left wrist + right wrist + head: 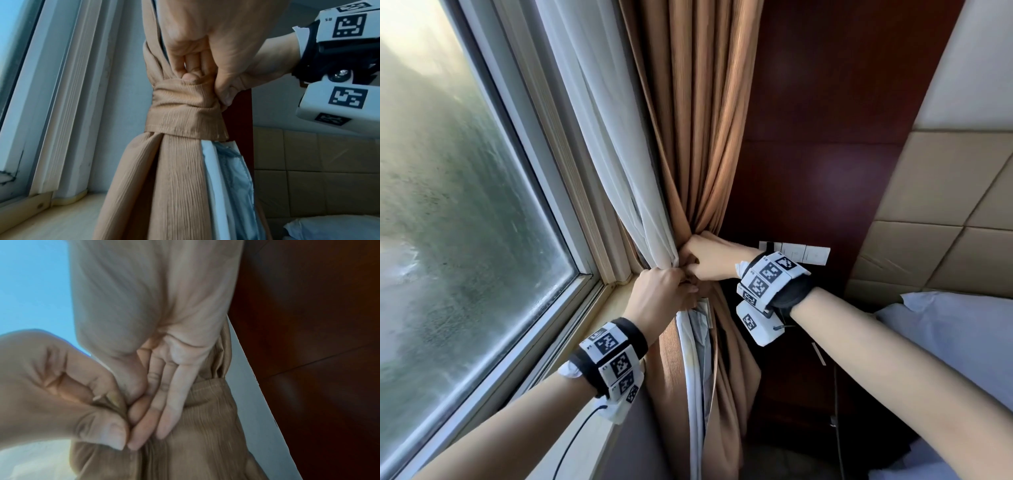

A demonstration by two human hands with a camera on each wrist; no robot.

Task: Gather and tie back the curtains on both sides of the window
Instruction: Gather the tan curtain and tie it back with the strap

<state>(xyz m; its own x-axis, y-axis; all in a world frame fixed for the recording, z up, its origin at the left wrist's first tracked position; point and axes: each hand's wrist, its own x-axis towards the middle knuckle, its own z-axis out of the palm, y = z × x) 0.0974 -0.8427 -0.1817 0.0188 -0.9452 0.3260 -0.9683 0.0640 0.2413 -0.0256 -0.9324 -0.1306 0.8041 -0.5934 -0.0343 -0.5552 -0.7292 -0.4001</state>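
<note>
Head view shows both hands meeting at the waist of the gathered curtains, just above the right-hand end of the window sill [616,301]. The tan curtain [705,120] and the white sheer curtain [626,154] are pulled into one bundle there. The left hand [664,294] pinches the end of the tie-back band [185,112] between thumb and fingers. The right hand [714,258] has its fingers [174,395] curled in against the band and folds, gripping them from the wall side.

The band already circles the bundle, as the left wrist view shows, so I judge the step in hand to be fastening or tucking its ends; what fastens it is hidden between the hands. To do it well, keep the right hand squeezing the folds so the bundle stays narrow, and draw the band end snug with the left before letting go. Check that the sheer stays inside the loop and that no pleat slips out below.

The tan cloth is ribbed with fine vertical lines, fairly thick, and falls in deep soft folds. The sheer is thin and limp. A pale lining [224,178] shows at the lower edge of the bundle. Behind stands a dark glossy wood panel [825,102].
</note>
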